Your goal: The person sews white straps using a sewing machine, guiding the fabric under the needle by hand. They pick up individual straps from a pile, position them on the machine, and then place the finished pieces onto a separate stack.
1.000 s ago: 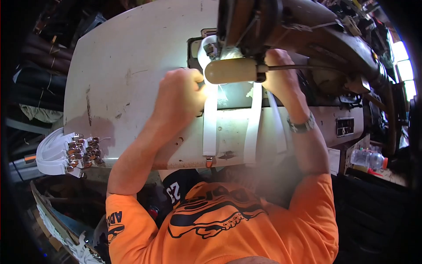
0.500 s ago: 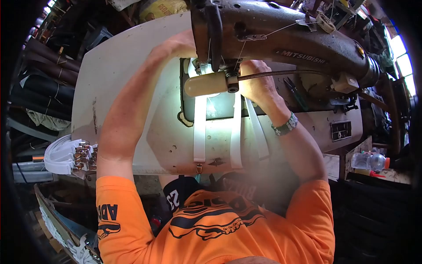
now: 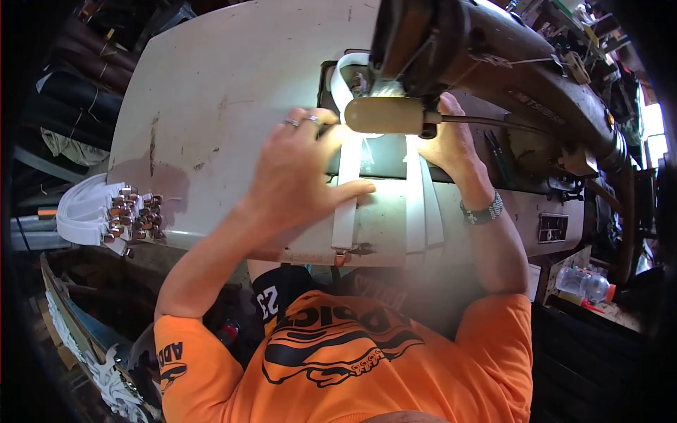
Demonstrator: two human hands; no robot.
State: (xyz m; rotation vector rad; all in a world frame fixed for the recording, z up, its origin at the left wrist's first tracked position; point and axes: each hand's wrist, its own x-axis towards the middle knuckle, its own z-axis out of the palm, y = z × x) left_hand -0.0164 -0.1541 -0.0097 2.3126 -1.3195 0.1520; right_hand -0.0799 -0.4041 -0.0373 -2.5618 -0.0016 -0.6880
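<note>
My left hand point(image 3: 293, 166) is over the white table left of the needle area, fingers apart and thumb stretched across a white strap point(image 3: 345, 222). That strap has a metal clip at its near end and loops up at the far side of the sewing machine. Beside the machine head, my right hand point(image 3: 457, 144) has its fingers curled at a second white strap point(image 3: 416, 211), whose lengths hang toward the table edge. Some right fingertips are hidden. A pale lamp point(image 3: 381, 115) on the sewing machine point(image 3: 486, 63) covers the needle and the stitching spot.
A bundle of white straps with metal clips point(image 3: 130, 215) lies at the table's left edge. Dark-handled pliers point(image 3: 499, 158) rest right of my right hand. A plastic bottle point(image 3: 585, 283) is at the far right. Dark rolls point(image 3: 70, 99) are stacked at left.
My left hand has come from behind the machine head to its near left side, its fingers spreading. The right hand stays beside the machine. The view has shifted, so the machine appears further right.
</note>
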